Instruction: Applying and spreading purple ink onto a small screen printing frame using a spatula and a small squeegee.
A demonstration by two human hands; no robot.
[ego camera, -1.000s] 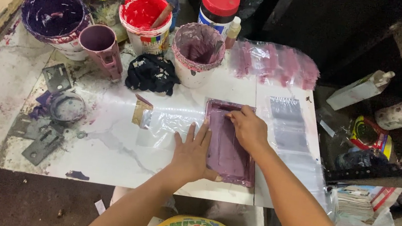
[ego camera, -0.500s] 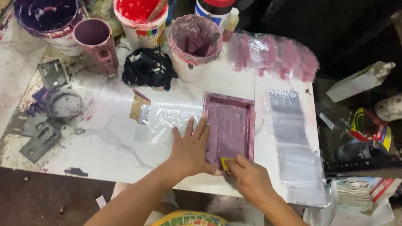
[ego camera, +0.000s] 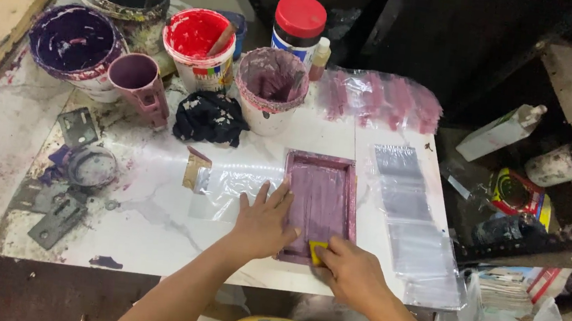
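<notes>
A small rectangular screen frame stained purple lies flat on the white table. My left hand rests flat with fingers spread on the frame's left edge and on a clear plastic bag beside it. My right hand sits at the frame's near end, closed on a small yellow squeegee pressed against the mesh.
Clear plastic bags lie in a row right of the frame, and ink-smeared ones behind it. Paint buckets in purple, red and mauve, a mug, a black rag and a red-lidded jar crowd the far edge.
My right hand has come from the frame's far end down to its near end, drawing the squeegee along the mesh. The left hand stays in place.
</notes>
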